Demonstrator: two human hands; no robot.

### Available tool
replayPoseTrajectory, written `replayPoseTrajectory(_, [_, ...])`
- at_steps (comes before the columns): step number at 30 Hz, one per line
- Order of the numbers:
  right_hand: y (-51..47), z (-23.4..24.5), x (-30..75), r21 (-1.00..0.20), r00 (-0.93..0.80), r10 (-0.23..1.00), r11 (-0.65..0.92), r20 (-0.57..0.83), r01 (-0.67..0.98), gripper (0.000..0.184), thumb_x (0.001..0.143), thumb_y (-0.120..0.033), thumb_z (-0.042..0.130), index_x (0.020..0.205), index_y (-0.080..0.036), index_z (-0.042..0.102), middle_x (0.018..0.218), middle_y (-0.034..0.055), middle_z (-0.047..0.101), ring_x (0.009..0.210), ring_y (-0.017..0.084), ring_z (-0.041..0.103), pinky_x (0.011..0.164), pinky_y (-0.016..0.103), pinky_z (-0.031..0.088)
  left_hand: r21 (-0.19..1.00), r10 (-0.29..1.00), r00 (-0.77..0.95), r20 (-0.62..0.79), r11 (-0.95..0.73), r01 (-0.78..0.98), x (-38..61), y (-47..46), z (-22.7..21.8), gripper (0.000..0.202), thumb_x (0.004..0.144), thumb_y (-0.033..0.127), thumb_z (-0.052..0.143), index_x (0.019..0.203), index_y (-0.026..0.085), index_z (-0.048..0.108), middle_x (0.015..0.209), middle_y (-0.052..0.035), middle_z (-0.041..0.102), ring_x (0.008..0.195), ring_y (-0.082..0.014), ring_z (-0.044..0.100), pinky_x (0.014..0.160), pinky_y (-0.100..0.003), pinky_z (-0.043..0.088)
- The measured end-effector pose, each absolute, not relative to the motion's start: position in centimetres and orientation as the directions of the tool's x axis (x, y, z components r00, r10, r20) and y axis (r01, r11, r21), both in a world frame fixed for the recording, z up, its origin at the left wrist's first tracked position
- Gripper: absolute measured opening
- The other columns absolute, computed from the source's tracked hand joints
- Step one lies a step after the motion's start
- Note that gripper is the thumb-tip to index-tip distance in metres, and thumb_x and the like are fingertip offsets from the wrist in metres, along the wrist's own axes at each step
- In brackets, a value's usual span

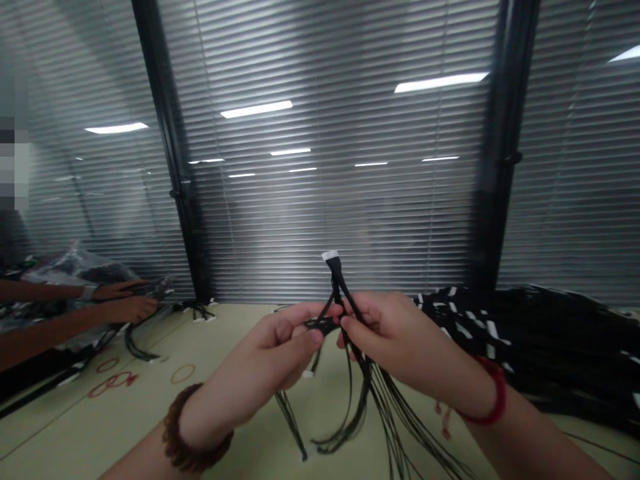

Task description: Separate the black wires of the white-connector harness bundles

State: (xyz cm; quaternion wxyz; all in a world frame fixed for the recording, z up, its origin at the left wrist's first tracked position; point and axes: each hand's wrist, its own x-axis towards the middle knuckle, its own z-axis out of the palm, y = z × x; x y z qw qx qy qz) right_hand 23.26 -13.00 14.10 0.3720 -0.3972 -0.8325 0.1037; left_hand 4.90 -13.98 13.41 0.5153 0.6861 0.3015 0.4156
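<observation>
Standing here, I can see a person holding a black wire harness (361,380) up in front of them over a pale green table (85,427). Its small white connector (329,256) points up above both hands, and the black wires run down from it, fanning out and trailing toward the tabletop. The left hand (275,350) is closed in a pinch, thumb against fingers, on a few strands that cross toward the other hand. The right hand (387,330) is also closed, pinching the wires just below the connector, and the two hands nearly touch. A dark wooden bead bracelet (193,428) circles the left wrist and a red cord bracelet (493,395) circles the right. A large heap of black harnesses with white connectors (520,340) lies on the table just beside the right forearm. Across the table to the left, a co-worker's two hands (127,307) work at another bundle of black wires (155,290), next to a clear plastic bag (75,268). Some red rubber bands (113,384) and a tan rubber band (183,374) lie on the table, and closed window blinds (330,167) fill the wall behind.
</observation>
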Motion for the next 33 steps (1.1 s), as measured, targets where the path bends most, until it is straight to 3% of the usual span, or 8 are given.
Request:
replayPoseTrajectory(5, [-14.4, 13.2, 21.5, -0.227, -0.362, 0.703, 0.595, 0.612, 0.771, 0.016, 0.085, -0.016, 0.041, 0.079, -0.014, 0.056, 0.066, 0.0084, 0.058, 0.057, 0.02, 0.049, 0.052, 0.03, 0.018, 0.96, 0.837, 0.487, 0.249, -0.28, -0.009, 5.0, -13.4, 13.5, 0.016, 0.084, 0.031, 0.055, 0.092, 0.016, 0.057, 0.049, 0.01, 0.031, 0.041, -0.0055, 0.02, 0.037, -0.017, 0.015])
replayPoseTrajectory(10, [-15.2, 12.5, 20.9, -0.142, -0.411, 0.679, 0.602, 0.608, 0.785, 0.017, 0.084, -0.014, 0.039, 0.083, -0.014, 0.056, 0.068, 0.0085, 0.058, 0.056, 0.021, 0.049, 0.052, 0.031, 0.015, 0.944, 0.865, 0.388, 0.318, -0.327, -0.045, 5.3, -13.4, 13.6, 0.024, 0.079, 0.035, 0.06, 0.068, 0.016, 0.05, 0.046, 0.0081, 0.038, 0.038, -0.0041, 0.026, 0.034, -0.013, 0.019])
replayPoseTrajectory(14, [-15.4, 13.2, 21.1, -0.202, -0.439, 0.692, 0.639, 0.573, 0.742, 0.016, 0.088, -0.019, 0.04, 0.082, -0.017, 0.055, 0.072, 0.0026, 0.059, 0.061, 0.016, 0.052, 0.055, 0.029, 0.026, 0.972, 0.872, 0.434, 0.227, -0.176, -0.155, 4.9, -13.2, 13.6, 0.016, 0.089, 0.033, 0.043, 0.083, 0.019, 0.049, 0.043, 0.0049, 0.052, 0.027, -0.0048, 0.032, 0.026, -0.01, 0.025])
replayPoseTrajectory(16, [-15.3, 13.6, 21.3, -0.246, -0.453, 0.704, 0.652, 0.546, 0.717, 0.017, 0.089, -0.019, 0.041, 0.082, -0.017, 0.056, 0.074, 0.0003, 0.06, 0.062, 0.013, 0.052, 0.057, 0.026, 0.03, 0.981, 0.828, 0.531, 0.177, -0.104, -0.165, 4.7, -13.1, 13.6, 0.012, 0.087, 0.028, 0.048, 0.097, 0.02, 0.048, 0.049, 0.0033, 0.059, 0.025, -0.0057, 0.039, 0.024, -0.01, 0.031])
replayPoseTrajectory(19, [-15.0, 13.9, 21.6, -0.294, -0.471, 0.716, 0.664, 0.515, 0.687, 0.019, 0.089, -0.018, 0.04, 0.079, -0.018, 0.057, 0.074, -0.0009, 0.059, 0.062, 0.011, 0.051, 0.058, 0.023, 0.033, 0.984, 0.76, 0.633, 0.147, -0.044, -0.175, 4.5, -13.0, 13.6, 0.025, 0.083, 0.03, 0.056, 0.104, 0.02, 0.049, 0.052, 0.0022, 0.062, 0.026, -0.0065, 0.046, 0.024, -0.01, 0.037])
replayPoseTrajectory(22, [-14.9, 13.8, 21.7, -0.323, -0.467, 0.722, 0.664, 0.51, 0.674, 0.022, 0.089, -0.018, 0.039, 0.076, -0.018, 0.057, 0.072, -0.0011, 0.058, 0.062, 0.011, 0.05, 0.057, 0.023, 0.033, 0.982, 0.763, 0.625, 0.168, -0.077, -0.17, 4.5, -13.0, 13.5, 0.026, 0.082, 0.033, 0.06, 0.102, 0.019, 0.05, 0.055, 0.0013, 0.064, 0.027, -0.0066, 0.049, 0.024, -0.009, 0.037])
replayPoseTrajectory(28, [-14.8, 13.3, 21.4, -0.334, -0.455, 0.72, 0.665, 0.524, 0.668, 0.02, 0.088, -0.021, 0.043, 0.075, -0.019, 0.058, 0.068, -0.0019, 0.057, 0.058, 0.011, 0.048, 0.055, 0.024, 0.03, 0.967, 0.823, 0.509, 0.253, -0.23, -0.111, 4.9, -13.0, 13.1, 0.018, 0.085, 0.033, 0.055, 0.078, 0.017, 0.049, 0.053, 0.0028, 0.061, 0.026, -0.0047, 0.046, 0.023, -0.008, 0.033])
replayPoseTrajectory(33, [-14.7, 13.1, 21.1, -0.322, -0.413, 0.717, 0.649, 0.562, 0.689, 0.02, 0.087, -0.023, 0.044, 0.072, -0.018, 0.057, 0.062, -0.0021, 0.055, 0.053, 0.011, 0.046, 0.053, 0.026, 0.026, 0.943, 0.855, 0.41, 0.319, -0.331, -0.043, 5.2, -13.2, 13.1, 0.014, 0.088, 0.028, 0.05, 0.079, 0.018, 0.048, 0.05, 0.0056, 0.057, 0.025, -0.0041, 0.045, 0.024, -0.007, 0.031])
